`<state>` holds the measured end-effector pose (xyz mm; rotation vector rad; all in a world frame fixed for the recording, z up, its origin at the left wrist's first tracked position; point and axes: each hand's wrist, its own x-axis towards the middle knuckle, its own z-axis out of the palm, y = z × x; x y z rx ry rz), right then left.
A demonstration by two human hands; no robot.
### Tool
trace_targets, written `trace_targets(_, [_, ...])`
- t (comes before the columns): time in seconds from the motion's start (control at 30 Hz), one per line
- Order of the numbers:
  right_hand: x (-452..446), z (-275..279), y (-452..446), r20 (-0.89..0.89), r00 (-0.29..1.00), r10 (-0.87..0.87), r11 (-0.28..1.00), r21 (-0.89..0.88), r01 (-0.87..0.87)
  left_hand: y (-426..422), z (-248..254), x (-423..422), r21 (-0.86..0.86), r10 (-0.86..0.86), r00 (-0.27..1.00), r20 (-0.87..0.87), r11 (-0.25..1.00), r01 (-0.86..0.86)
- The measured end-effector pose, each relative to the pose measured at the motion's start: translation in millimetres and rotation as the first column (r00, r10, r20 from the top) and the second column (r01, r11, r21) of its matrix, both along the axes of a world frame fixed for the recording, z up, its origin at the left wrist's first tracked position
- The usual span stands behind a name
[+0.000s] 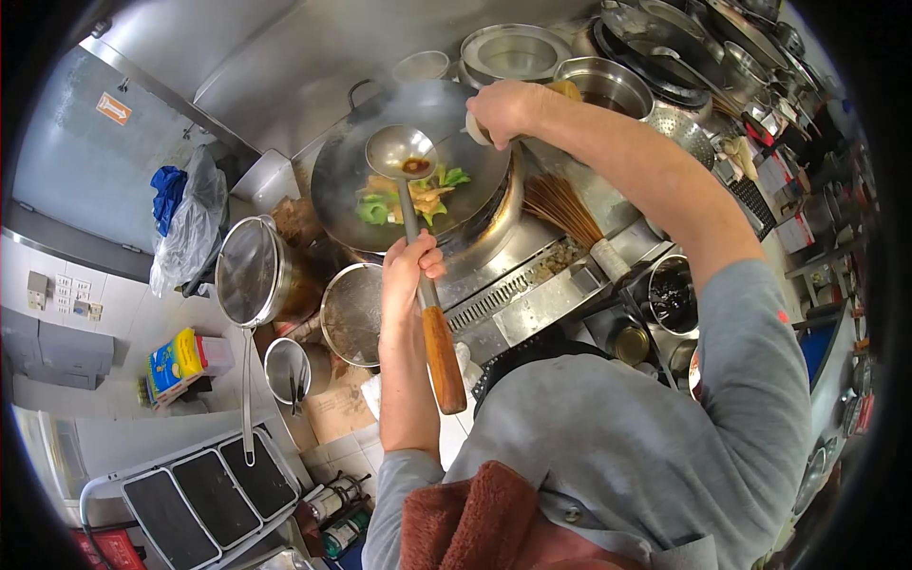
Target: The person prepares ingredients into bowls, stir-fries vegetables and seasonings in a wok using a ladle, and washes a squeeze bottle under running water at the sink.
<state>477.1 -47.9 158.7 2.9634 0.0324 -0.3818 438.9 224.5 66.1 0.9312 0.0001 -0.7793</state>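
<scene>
My left hand [415,266] is wrapped round the metal shaft of a ladle [388,147], whose wooden handle end reaches back toward my chest. A little brown liquid lies in the ladle's bowl, which is over a large dark wok [340,176]. Green leaves and yellowish pieces of food [432,198] sit in the wok beneath it. My right hand [506,109] is closed over the wok's far right rim. It grips a pale-ended object [477,129], mostly hidden by my fingers, perhaps a bottle. The ladle bowl and this object are apart.
Right of the wok lies a bamboo wok brush [567,211]. A pot of dark liquid [608,84] and a metal basin [513,52] stand behind. At left are a strainer on a pot [249,271], a round mesh sieve [351,313] and a small metal pot [288,370].
</scene>
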Motion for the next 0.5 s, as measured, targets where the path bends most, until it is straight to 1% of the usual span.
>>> trace_targets(0.17, [-11, 9, 1, 0.056, 0.998, 0.038, 0.999, 0.018, -0.039, 6, 0, 5, 0.003, -0.021, 0.999, 0.028, 1.0, 0.021])
trace_targets(0.27, [-16, 12, 3, 0.059, 0.998, 0.02, 0.999, 0.038, -0.022, 7, 9, 1, 0.02, -0.014, 1.0, 0.027, 1.0, 0.014])
trace_targets(0.33, [-19, 11, 4, 0.071, 0.997, 0.003, 0.999, 0.038, -0.006, 10, 6, 4, 0.016, -0.036, 0.999, 0.009, 0.999, 0.036])
trace_targets(0.4, [-20, 11, 8, 0.09, 0.996, -0.013, 0.999, 0.041, 0.009, 14, 4, 6, -0.002, -0.064, 0.998, 0.027, 0.998, 0.064])
trace_targets(0.5, [-26, 11, 11, 0.115, 0.99, -0.076, 0.995, 0.067, 0.068, 19, 1, 12, -0.034, -0.09, 0.996, 0.008, 0.995, 0.09])
